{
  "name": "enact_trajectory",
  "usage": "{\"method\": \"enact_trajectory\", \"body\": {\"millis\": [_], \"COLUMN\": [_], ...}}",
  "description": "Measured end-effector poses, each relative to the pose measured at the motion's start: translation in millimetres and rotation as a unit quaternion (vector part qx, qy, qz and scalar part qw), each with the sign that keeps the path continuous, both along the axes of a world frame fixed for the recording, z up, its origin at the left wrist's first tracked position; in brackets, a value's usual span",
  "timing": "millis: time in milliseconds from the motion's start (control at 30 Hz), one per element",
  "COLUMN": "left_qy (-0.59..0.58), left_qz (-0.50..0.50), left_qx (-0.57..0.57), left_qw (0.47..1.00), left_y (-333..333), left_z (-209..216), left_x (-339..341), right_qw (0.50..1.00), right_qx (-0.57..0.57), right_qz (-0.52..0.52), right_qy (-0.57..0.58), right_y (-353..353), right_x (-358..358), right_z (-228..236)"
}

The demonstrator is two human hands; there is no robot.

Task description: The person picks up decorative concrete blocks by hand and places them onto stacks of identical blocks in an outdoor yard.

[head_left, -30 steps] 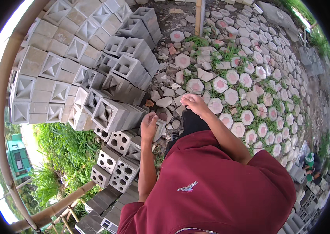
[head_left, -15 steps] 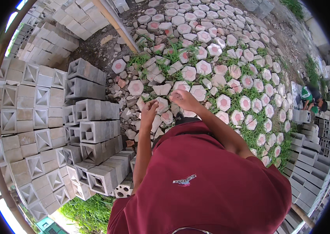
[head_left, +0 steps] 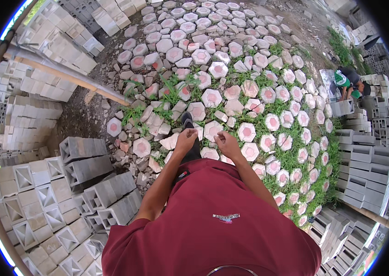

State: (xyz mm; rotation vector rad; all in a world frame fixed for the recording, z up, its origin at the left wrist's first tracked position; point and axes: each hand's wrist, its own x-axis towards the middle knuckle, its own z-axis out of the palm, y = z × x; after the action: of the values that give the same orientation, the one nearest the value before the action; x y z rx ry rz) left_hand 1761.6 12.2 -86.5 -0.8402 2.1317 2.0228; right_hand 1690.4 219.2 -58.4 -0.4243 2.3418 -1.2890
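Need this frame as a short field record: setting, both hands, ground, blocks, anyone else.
setting: outdoor yard with stacked concrete blocks
left hand: held out front at waist height, holds nothing visible
right hand: beside the left, fingers loosely curled, no grip on anything visible
ground: hexagonal paving stones, grey with pink centres, grass between them
blocks: grey hollow blocks to the person's left
other person: far right, bent over by block stacks
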Motion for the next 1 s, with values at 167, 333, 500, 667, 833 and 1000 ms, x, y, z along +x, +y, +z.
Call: {"method": "enact_trajectory", "body": {"millis": [167,333,500,667,833,1000], "left_qy": [-0.051,-0.04,0.059,0.062,0.008,-0.042], "left_qz": [-0.094,-0.049,-0.052,-0.08,-0.074,-0.064], "left_qx": [0.057,0.052,0.042,0.035,0.074,0.074], "left_qw": [0.993,0.997,0.996,0.994,0.994,0.994], "left_y": [-52.4,-145.6,-192.8,-209.4,-209.8,-214.0], "left_z": [-18.8,-24.2,19.0,29.1,18.8,7.6], "left_x": [-111.7,-278.4,-395.5,-496.5,-585.1,-713.7], "right_qw": [0.997,0.988,0.981,0.973,0.977,0.982], "right_qx": [-0.021,0.005,-0.032,-0.065,-0.092,-0.051], "right_qz": [-0.067,-0.109,-0.167,-0.207,-0.188,-0.155], "right_qy": [0.015,0.112,0.089,0.083,0.046,0.095], "right_y": [-51.0,-103.8,-157.5,-187.4,-200.8,-201.0], "right_x": [-105.5,-259.0,-359.8,-441.2,-548.9,-715.8], "right_z": [-12.5,-15.5,37.7,36.9,22.6,20.0]}}
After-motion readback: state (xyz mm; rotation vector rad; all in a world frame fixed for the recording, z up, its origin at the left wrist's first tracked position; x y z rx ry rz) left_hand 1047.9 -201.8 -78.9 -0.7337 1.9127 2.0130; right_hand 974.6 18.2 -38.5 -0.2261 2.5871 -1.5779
